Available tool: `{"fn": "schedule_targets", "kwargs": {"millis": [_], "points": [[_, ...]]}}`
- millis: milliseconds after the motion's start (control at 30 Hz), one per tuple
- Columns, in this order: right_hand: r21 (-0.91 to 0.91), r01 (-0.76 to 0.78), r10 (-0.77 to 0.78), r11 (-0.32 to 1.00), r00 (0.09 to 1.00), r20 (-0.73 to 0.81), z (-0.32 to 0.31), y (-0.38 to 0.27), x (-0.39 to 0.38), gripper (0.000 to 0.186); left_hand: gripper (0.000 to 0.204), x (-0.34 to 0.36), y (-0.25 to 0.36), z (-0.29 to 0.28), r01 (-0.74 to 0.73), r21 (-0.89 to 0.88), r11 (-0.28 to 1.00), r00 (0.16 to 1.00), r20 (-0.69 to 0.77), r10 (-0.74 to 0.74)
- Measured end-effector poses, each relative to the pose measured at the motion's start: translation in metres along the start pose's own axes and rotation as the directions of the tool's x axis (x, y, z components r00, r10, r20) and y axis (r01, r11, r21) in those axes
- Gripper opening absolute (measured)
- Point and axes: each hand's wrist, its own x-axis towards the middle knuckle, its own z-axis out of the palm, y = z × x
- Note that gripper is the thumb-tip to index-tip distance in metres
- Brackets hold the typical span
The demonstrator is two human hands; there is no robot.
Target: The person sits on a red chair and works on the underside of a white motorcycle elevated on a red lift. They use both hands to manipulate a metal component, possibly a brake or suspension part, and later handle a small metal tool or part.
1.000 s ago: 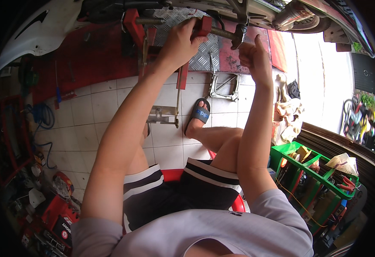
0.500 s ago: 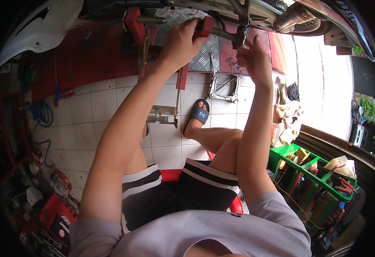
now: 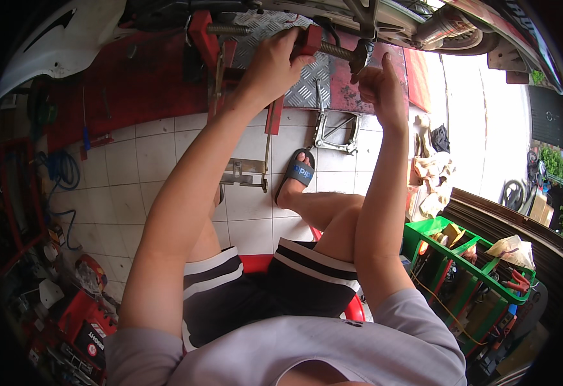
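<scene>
Head view, only view: the left hand [image 3: 272, 64] is up against the red block [image 3: 310, 40], thumb just below it, fingers bent over its near side; whether they grasp the block or something behind it, cannot tell. The threaded rod [image 3: 334, 51] runs from this block to a dark end piece [image 3: 360, 56], beneath the metal bracket [image 3: 360, 16] of the raised vehicle. The right hand [image 3: 381, 93] is half curled, thumb raised, just beside the end piece; contact cannot be confirmed. A second red block [image 3: 201, 35] with its own screw [image 3: 229, 29] faces from the left, over the red platform [image 3: 133, 96]. Judgement: steady the block with the left hand so the rod keeps its line, and work the end piece in short, even turns with the right fingers. Keep the left thumb off the thread, since skin could be pinched there. Check alignment by eye before adding force; if turning stiffens, ease off and reseat. Metal frame [image 3: 325, 138] below, near the sandalled foot [image 3: 297, 170]: keep foot clear.
</scene>
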Motion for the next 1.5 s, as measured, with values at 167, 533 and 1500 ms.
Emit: {"fn": "schedule_targets", "kwargs": {"millis": [167,533,1500], "points": [[-0.043,0.096,-0.099,0.994,0.992,-0.072,0.008,-0.004,-0.004,0.067,0.030,0.000,-0.002,0.000,-0.003,0.025,1.000,1.000,-0.009,0.003],[0.030,0.066,-0.066,0.997,0.998,-0.019,0.008,0.003,-0.001,0.059,0.032,-0.001,-0.003,0.000,-0.011,0.032,0.999,1.000,-0.005,0.011],[-0.135,0.248,-0.250,0.959,0.968,-0.002,0.016,0.002,-0.001,0.044,0.031,-0.003,0.003,-0.001,0.071,0.004,0.997,0.993,0.094,-0.071]]}}
